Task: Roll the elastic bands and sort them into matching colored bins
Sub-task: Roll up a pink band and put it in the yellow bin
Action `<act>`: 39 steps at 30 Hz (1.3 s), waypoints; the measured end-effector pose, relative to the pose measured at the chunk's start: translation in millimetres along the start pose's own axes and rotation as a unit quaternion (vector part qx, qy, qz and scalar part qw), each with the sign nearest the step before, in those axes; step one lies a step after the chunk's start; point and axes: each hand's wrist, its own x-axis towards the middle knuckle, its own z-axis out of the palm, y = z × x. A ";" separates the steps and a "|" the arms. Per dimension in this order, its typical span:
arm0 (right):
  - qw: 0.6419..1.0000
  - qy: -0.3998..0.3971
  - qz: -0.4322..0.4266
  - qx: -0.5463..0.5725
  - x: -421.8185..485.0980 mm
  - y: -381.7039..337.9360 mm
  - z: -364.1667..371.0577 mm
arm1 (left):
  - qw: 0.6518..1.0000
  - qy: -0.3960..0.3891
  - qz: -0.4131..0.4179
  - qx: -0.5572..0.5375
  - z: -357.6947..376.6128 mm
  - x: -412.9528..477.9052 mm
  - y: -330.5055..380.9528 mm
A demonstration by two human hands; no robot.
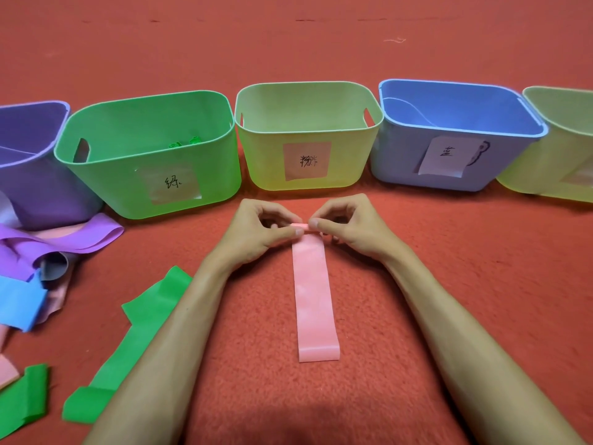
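Both hands, left hand [256,228] and right hand [346,226], are pinching the flat pink elastic band's [314,297] far end between fingertips; rolling should stay tight, edges aligned.

At the centre of the frame, the far end of a pink elastic band [314,293] is pinched between the left grip [260,229] and the right grip [349,226], where a small roll is seen. The rest is laid flat on the red carpet [449,300]. A purple bin [32,187], green bin [128,181], yellow-green bin [266,165] and blue bin [401,162] are lined up behind. Rolled green bands [184,142] are seen inside the green bin. Loose bands [64,242] are piled at lower left.
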 end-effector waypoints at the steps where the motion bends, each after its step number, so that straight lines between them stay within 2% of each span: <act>1: 1.000 -0.001 -0.002 0.005 -0.5 -0.3 -0.4 | 1.000 0.000 -0.001 0.002 0.3 -0.1 -0.4; 5: 0.999 0.012 -0.004 0.035 -1.5 -1.9 -0.5 | 0.999 -0.028 -0.005 0.042 1.2 -1.4 2.2; 10: 0.999 0.013 -0.007 0.040 -1.2 -2.0 -0.5 | 0.999 -0.043 -0.014 0.025 2.9 -2.3 4.8; 17: 0.995 0.011 -0.015 -0.098 2.8 8.0 3.3 | 1.000 -0.029 0.002 0.012 2.1 -0.2 -0.2; 22: 0.998 -0.007 -0.017 -0.062 3.7 7.8 0.1 | 0.999 -0.028 0.014 0.013 0.8 -1.4 0.8; 26: 1.000 -0.011 -0.022 -0.011 1.9 3.9 0.4 | 0.998 -0.044 -0.037 -0.028 0.9 -1.5 4.5; 30: 1.000 -0.012 -0.021 0.007 1.5 3.2 -0.6 | 0.998 -0.041 -0.037 0.005 1.4 -0.6 3.1; 39: 0.995 -0.007 -0.012 -0.094 3.4 7.6 2.0 | 0.999 -0.033 -0.001 -0.005 2.1 -2.1 1.7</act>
